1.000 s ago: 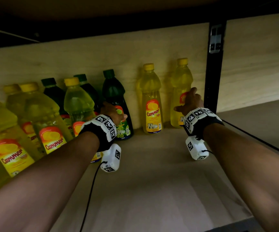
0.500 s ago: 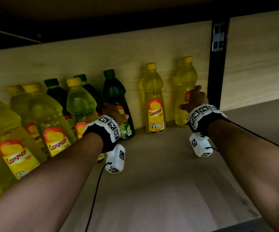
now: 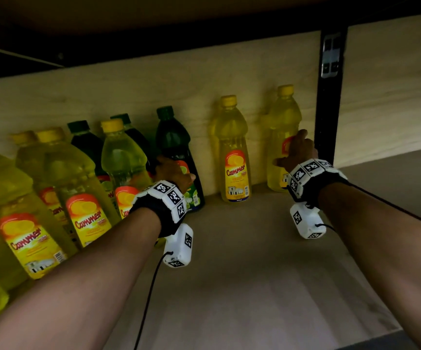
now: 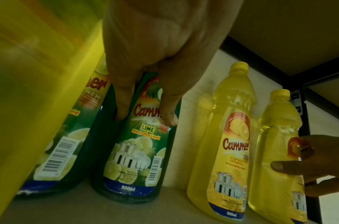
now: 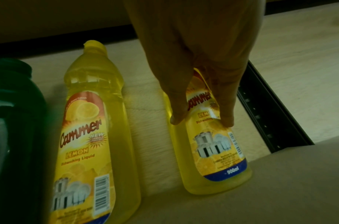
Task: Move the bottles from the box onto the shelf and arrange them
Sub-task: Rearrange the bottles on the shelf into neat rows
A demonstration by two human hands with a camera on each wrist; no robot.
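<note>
A dark green lime bottle [image 3: 174,137] stands upright at the back of the wooden shelf [image 3: 242,274]. My left hand [image 3: 172,173] grips it around the label, a finger and the thumb on either side in the left wrist view [image 4: 145,116]. At the far right a yellow lemon bottle [image 3: 283,117] stands beside the black post [image 3: 329,109]. My right hand [image 3: 295,150] holds it at label height, fingers [image 5: 178,115] across the front and the thumb round its left side. Between the two stands another yellow bottle [image 3: 233,157], untouched.
Several yellow and green bottles [image 3: 78,188] crowd the shelf's left side, close against my left forearm. A wooden back panel [image 3: 204,79] closes the rear and a board hangs low overhead. Bare shelf lies in front, between my arms.
Both hands stay on the same bottles. The far-right yellow bottle has edged slightly right, away from the middle one, and the view has shifted a little.
</note>
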